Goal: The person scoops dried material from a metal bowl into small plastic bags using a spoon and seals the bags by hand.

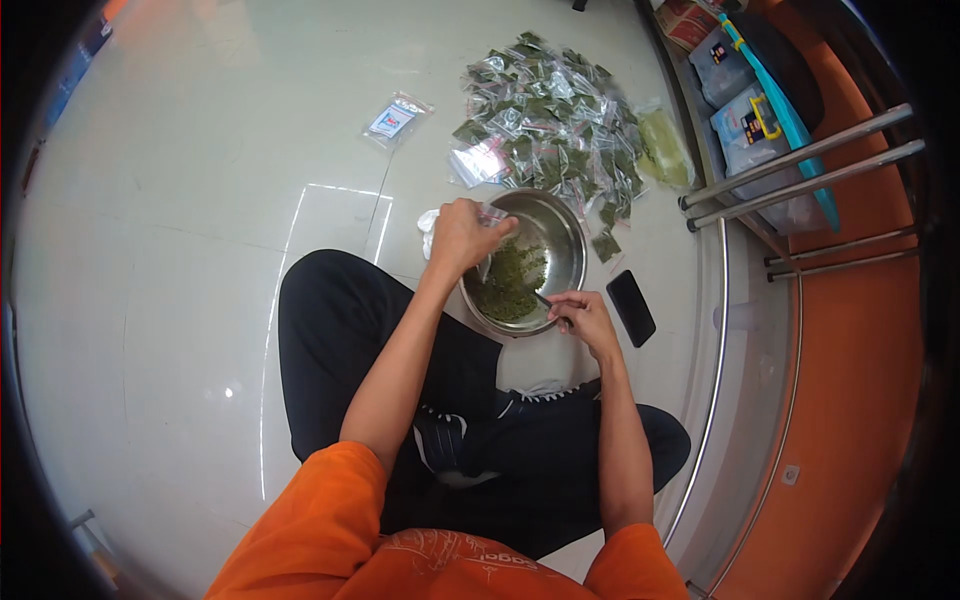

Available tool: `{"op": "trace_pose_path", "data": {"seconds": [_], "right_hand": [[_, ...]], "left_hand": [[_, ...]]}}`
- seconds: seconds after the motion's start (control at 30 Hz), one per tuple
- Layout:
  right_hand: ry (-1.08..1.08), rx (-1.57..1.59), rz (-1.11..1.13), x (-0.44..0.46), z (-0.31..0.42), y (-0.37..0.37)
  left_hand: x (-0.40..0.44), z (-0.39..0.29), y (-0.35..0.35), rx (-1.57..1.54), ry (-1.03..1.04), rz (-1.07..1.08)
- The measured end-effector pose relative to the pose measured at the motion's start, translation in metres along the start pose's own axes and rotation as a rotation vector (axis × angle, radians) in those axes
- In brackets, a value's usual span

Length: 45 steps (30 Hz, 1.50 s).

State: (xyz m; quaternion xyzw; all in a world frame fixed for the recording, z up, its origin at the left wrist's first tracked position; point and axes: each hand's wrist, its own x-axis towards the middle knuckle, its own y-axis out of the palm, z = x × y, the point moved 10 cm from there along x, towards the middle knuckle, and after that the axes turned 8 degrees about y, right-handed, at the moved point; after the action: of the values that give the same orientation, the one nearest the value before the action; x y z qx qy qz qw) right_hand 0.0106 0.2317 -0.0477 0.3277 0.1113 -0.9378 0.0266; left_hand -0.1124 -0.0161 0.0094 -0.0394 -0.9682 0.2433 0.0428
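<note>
A round steel bowl (572,245) stands on the floor in front of my crossed legs, with a heap of chopped dry green leaves (508,285) inside. My left hand (465,238) is over the bowl's left rim, its fingers closed on a small clear zip bag (490,214); part of the bag is hidden by the hand. At the right rim, my right hand (585,316) pinches a dark-handled spoon (543,299) that points into the leaves. The spoon's far end is hard to make out.
Beyond the bowl lies a large pile of small filled zip bags (560,120). A pack of bags (397,120) is left of it, a bulging green-filled bag (665,148) right. A black phone (631,308) lies near my right hand. Metal rails (800,165) and plastic boxes (755,130) line the right side.
</note>
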Motion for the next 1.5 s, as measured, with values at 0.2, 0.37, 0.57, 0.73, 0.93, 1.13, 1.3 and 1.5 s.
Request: {"op": "trace_pose_path", "data": {"seconds": [0.2, 0.37, 0.57, 0.73, 0.93, 1.13, 1.3, 1.5], "right_hand": [[-0.010, 0.054, -0.137, -0.005, -0.005, -0.049], [0.020, -0.008, -0.183, -0.003, -0.016, -0.058], [-0.029, 0.012, -0.205, 0.004, -0.019, -0.061], [-0.067, 0.066, -0.199, 0.005, -0.016, -0.060], [-0.095, 0.039, -0.244, 0.006, -0.019, -0.066], [-0.088, 0.012, -0.248, 0.005, -0.017, -0.066], [-0.103, 0.078, -0.231, -0.011, 0.004, -0.067], [-0.222, 0.041, -0.167, -0.034, 0.044, -0.061]], "left_hand": [[0.004, 0.024, 0.005, -0.074, -0.110, 0.019], [0.004, 0.033, 0.014, -0.092, -0.151, 0.041], [0.006, 0.029, 0.012, -0.073, -0.084, -0.003], [-0.004, -0.021, -0.011, 0.390, 0.406, -0.324], [0.000, -0.027, 0.007, 0.188, 0.379, -0.080], [-0.002, -0.034, 0.016, 0.165, 0.436, -0.019], [-0.009, -0.043, 0.025, 0.237, 0.522, 0.042], [-0.012, -0.037, 0.043, 0.244, 0.529, 0.208]]}}
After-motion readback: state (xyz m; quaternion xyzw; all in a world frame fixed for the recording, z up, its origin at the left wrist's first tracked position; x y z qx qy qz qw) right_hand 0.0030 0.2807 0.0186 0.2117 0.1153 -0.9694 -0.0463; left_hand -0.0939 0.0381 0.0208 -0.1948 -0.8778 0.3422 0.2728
